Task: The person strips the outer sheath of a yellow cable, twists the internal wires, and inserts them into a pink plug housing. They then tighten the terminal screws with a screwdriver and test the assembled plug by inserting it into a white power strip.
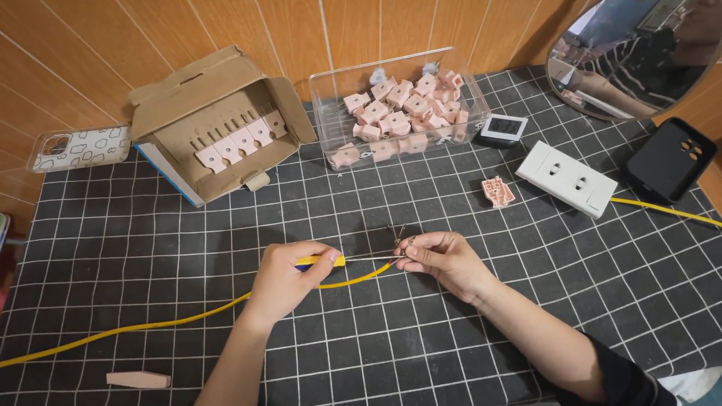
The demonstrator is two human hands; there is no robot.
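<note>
My left hand (286,278) grips a screwdriver with a yellow and blue handle (320,262), its thin shaft pointing right. My right hand (444,259) pinches the stripped end of a yellow cable (150,325), where bare wire strands (397,234) fan out just above my fingers. The screwdriver tip meets the cable end at my right fingertips. The cable runs left across the black grid mat (150,248) to its left edge.
A clear plastic bin (323,98) holds several pink plug parts. An open cardboard box (218,120) holds pink pieces. A loose pink part (497,191), a white double socket (568,179) with a yellow cable, a small timer (504,129), phone cases, a mirror and a pink cover (138,380) lie around.
</note>
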